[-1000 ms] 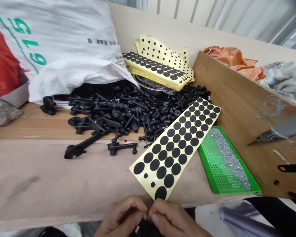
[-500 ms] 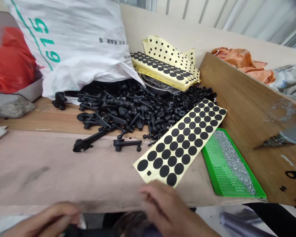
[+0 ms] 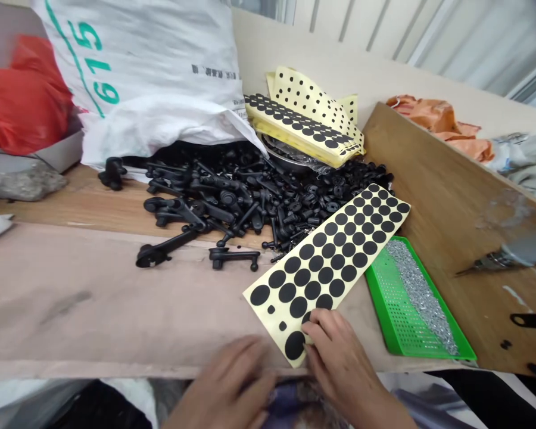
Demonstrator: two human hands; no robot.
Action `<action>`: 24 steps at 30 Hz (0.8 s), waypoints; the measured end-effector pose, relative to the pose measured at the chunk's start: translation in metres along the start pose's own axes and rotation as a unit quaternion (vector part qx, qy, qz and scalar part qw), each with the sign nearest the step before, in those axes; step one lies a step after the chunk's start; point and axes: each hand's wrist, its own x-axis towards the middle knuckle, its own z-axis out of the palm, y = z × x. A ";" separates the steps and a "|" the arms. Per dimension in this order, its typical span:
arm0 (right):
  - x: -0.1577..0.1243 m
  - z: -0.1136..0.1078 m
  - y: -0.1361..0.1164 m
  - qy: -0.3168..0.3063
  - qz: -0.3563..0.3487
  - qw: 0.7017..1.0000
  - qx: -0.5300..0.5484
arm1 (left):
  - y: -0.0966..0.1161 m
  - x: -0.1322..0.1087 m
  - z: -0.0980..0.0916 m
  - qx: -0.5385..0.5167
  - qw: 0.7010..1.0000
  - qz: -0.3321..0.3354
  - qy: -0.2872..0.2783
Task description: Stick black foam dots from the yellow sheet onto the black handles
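Well, the right hand (image 3: 337, 354) rests spread fingers (image 3: 315, 328) on the near corner of a thin yellow backing sheet (image 3: 326, 262) of black adhesive dots, lying on a pale board (image 3: 71, 298); left hand (image 3: 226, 381) just beside, finger state unclear. Light, flexible: best taken by a bare edge.

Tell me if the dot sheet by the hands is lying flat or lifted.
Flat: the sticker sheet lies against the board, right hand's fingers resting on its near corner.

Pale yellow backing sheet (image 3: 268, 310) patterned with rows of matt black discs (image 3: 312, 290); bright green perforated tray (image 3: 395, 316); white sack (image 3: 152, 77) with green numerals.
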 end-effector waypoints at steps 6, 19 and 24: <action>0.001 0.006 0.001 0.029 -0.017 0.999 -0.007 | 0.011 0.027 0.045 0.057 0.998 0.018 -0.031; 0.006 -0.008 -0.009 0.005 0.010 0.995 0.098 | 0.013 0.027 0.044 0.069 0.998 0.003 -0.010; 0.011 -0.006 -0.006 -0.006 0.013 0.998 0.053 | 0.013 0.027 0.043 0.074 0.997 0.005 -0.006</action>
